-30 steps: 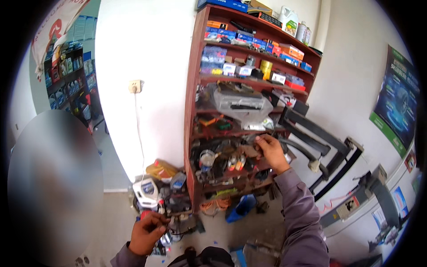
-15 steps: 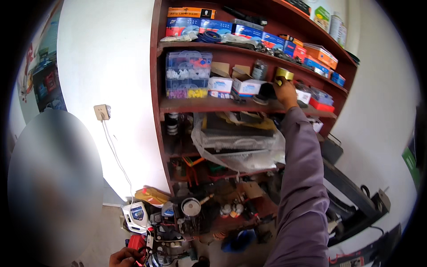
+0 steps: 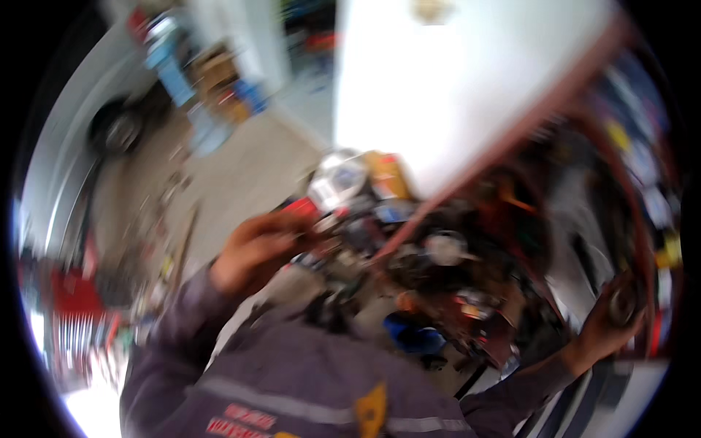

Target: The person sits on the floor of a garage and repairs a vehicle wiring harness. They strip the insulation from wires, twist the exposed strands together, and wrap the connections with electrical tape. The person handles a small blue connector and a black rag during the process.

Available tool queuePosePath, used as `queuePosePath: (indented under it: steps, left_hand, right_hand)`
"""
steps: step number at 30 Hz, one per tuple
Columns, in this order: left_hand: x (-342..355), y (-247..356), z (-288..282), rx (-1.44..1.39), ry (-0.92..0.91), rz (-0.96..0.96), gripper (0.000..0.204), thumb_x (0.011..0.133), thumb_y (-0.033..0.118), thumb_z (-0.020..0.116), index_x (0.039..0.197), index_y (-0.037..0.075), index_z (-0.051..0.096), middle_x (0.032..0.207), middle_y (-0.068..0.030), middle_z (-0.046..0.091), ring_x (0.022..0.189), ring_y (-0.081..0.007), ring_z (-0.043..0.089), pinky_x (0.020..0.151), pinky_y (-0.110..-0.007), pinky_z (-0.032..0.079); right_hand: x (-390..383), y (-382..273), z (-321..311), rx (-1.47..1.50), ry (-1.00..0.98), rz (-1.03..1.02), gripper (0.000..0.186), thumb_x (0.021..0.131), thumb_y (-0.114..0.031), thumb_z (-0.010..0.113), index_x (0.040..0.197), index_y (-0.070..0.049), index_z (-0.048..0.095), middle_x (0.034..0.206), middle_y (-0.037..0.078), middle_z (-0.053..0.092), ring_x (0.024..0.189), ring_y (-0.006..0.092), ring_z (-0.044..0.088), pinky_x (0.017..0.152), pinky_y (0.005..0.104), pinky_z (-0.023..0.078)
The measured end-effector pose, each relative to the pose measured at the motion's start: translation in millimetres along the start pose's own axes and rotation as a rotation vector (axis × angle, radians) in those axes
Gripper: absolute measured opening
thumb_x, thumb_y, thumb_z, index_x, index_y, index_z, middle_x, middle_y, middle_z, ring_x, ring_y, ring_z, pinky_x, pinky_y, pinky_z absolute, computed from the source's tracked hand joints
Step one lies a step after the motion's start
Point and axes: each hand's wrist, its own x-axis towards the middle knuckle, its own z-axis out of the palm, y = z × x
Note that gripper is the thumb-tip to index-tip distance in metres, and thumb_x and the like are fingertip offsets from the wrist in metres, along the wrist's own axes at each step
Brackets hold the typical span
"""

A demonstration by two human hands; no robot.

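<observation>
The picture is smeared by motion. My left hand (image 3: 264, 244) is raised in front of my chest with its fingers drawn together. A small dark thing seems to be at its fingertips, too blurred to name. On the right, my right hand (image 3: 607, 321) is beside the edge of the dark red shelf unit (image 3: 504, 150). Its fingers curl round a dark, round, ring-like thing (image 3: 624, 304), whose kind I cannot make out. A yellow thing (image 3: 669, 252) shows on the shelf just past that hand.
A white jug (image 3: 338, 180) and an orange-yellow thing (image 3: 387, 175) stand on the floor by the white wall. Tools and parts crowd the lower shelf, with a blue thing (image 3: 412, 334) near it. Far left are a vehicle wheel (image 3: 117, 130), cardboard boxes (image 3: 215, 69) and a red cabinet (image 3: 73, 288).
My view has swung left and down. My right hand has drawn back from the gold can-like thing on the shelf and now holds a round dark thing. My left hand has come up.
</observation>
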Motion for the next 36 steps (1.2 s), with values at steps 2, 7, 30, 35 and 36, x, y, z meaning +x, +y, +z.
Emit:
queuePosePath:
  steps: [2,7,30,35,36]
  left_hand:
    - [-6.2,6.3,-15.6,-0.044,-0.153,0.048,0.020,0.093,0.015,0.061,0.103,-0.002,0.057,0.125,-0.0236,0.056,0.118,-0.0372,0.059,0.102,-0.047,0.047]
    - [-114.0,27.2,-93.1,-0.056,-0.081,0.254,0.010,0.096,0.009,0.063,0.100,0.001,0.057,0.126,-0.0226,0.056,0.113,-0.0309,0.061,0.097,-0.043,0.049]
    - [-705.4,137.2,-478.4,0.868,1.349,0.488,0.015,0.083,-0.006,0.064,0.097,-0.002,0.060,0.115,-0.0189,0.054,0.098,-0.0370,0.060,0.086,-0.043,0.051]
    - [-880.4,154.2,-543.0,1.149,1.719,0.235,0.023,0.082,-0.005,0.064,0.104,-0.006,0.063,0.114,-0.0228,0.056,0.105,-0.0407,0.061,0.094,-0.044,0.051]
    - [-917.1,158.3,-546.4,1.208,1.775,0.211,0.026,0.078,-0.003,0.065,0.103,-0.005,0.061,0.114,-0.0226,0.054,0.103,-0.0393,0.060,0.092,-0.044,0.051]
  right_hand:
    - [-90.5,26.1,56.7,0.541,-0.395,0.472,0.047,0.085,-0.032,0.070,0.117,0.000,0.059,0.107,0.024,0.066,0.100,0.0349,0.068,0.084,0.0408,0.057]
    - [-294.6,-0.7,250.7,0.121,-1.375,0.051,0.038,0.074,-0.010,0.074,0.109,-0.002,0.063,0.100,0.015,0.066,0.089,0.0277,0.065,0.072,0.0399,0.054]
    - [-1052.0,-179.9,662.6,0.773,-2.730,-0.276,0.012,0.081,-0.010,0.070,0.088,0.000,0.068,0.088,0.009,0.066,0.081,0.0263,0.065,0.073,0.0344,0.053]
    - [-1266.4,-264.4,663.5,-0.284,-3.094,1.194,0.022,0.094,-0.013,0.055,0.096,0.005,0.067,0.089,0.014,0.070,0.074,0.0224,0.068,0.067,0.0308,0.056]
    - [-1307.0,-290.2,662.1,-0.408,-3.108,1.479,0.024,0.095,-0.015,0.054,0.098,0.006,0.066,0.088,0.015,0.070,0.074,0.0235,0.069,0.065,0.0311,0.056]
